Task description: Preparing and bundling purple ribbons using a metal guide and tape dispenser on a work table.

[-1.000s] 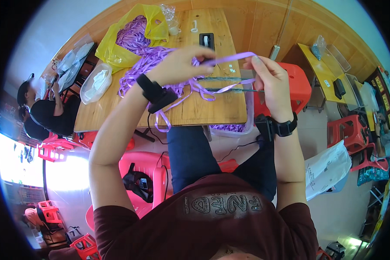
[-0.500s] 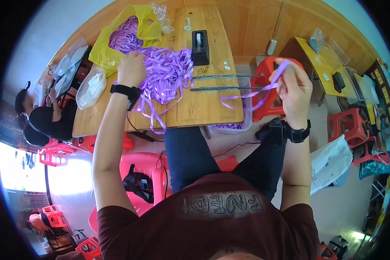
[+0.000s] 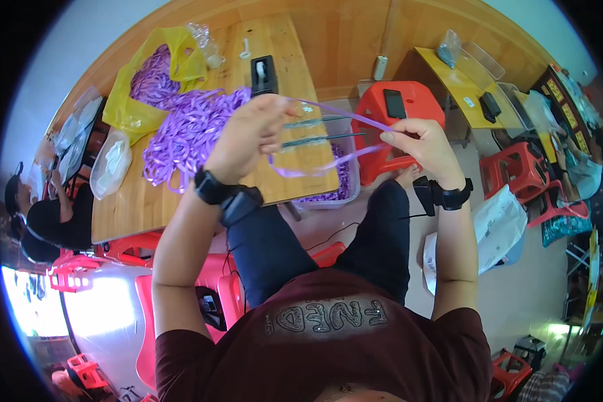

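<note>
A strip of purple ribbon (image 3: 350, 116) stretches in a loop between my two hands, over the table's right edge. My right hand (image 3: 427, 153) pinches it between thumb and fingers, out past the table. At the other end my left hand (image 3: 246, 139), slightly blurred, is curled on the ribbon; its exact grip is partly hidden. Below the loop, two thin dark rods (image 3: 323, 140) stick out from the table edge, fixed under clear tape. Left of my left hand lies a big tangled heap of purple ribbons (image 3: 187, 127), spilling from a yellow plastic bag (image 3: 117, 107).
A black tape dispenser (image 3: 263, 79) stands on the wooden table (image 3: 130, 214). Beneath the rods is a clear bin (image 3: 354, 191) of purple pieces. A phone (image 3: 395, 104) lies on a red stool (image 3: 372, 100). A clear container (image 3: 110, 175) sits at left, near another person (image 3: 53, 214).
My left hand has left the ribbon heap and come right to the strip. My right hand has lowered slightly, and the ribbon now spans both hands. The view has shifted right.
</note>
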Tool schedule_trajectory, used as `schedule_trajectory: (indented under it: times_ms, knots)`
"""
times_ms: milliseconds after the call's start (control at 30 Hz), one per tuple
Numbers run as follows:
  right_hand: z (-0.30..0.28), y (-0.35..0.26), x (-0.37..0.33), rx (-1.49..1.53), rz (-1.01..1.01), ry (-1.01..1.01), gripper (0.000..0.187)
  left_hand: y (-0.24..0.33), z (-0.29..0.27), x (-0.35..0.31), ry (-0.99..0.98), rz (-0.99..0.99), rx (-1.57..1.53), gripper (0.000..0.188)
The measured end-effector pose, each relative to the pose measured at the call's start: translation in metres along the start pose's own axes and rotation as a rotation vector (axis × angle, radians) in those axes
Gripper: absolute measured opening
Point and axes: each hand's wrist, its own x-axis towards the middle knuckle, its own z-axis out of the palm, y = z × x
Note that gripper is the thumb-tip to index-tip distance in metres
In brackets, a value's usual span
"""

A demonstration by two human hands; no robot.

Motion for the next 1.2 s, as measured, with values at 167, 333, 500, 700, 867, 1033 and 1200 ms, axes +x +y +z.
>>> schedule_trajectory:
  times_ms: [167,333,500,700,867,1033,1200]
  knots:
    - [-0.028,0.034,-0.019,0.300,0.125,-0.061,0.014,-0.011,0.001,0.001,0.056,0.106,0.508,0.027]
    - [0.014,0.007,-0.010,0.119,0.129,-0.362,0.020,-0.071,0.067,0.026,0.095,0.257,0.779,0.033]
    - [0.007,-0.002,-0.004,0.212,0.146,-0.366,0.016,-0.071,0.060,0.032,-0.078,-0.284,0.002,0.028]
    - [-0.023,0.035,-0.024,0.344,0.238,-0.268,0.016,-0.070,0.024,0.020,0.105,-0.077,0.037,0.024]
    - [-0.018,0.020,-0.021,0.175,0.091,-0.248,0.010,-0.078,0.036,0.022,0.038,-0.037,0.297,0.024]
    - [0.008,0.008,-0.011,-0.063,-0.080,-0.383,0.021,-0.096,0.097,0.049,0.083,0.068,0.136,0.024]
    - [-0.003,0.021,-0.018,0.111,0.032,-0.256,0.017,-0.084,0.065,0.034,0.022,-0.164,0.254,0.025]
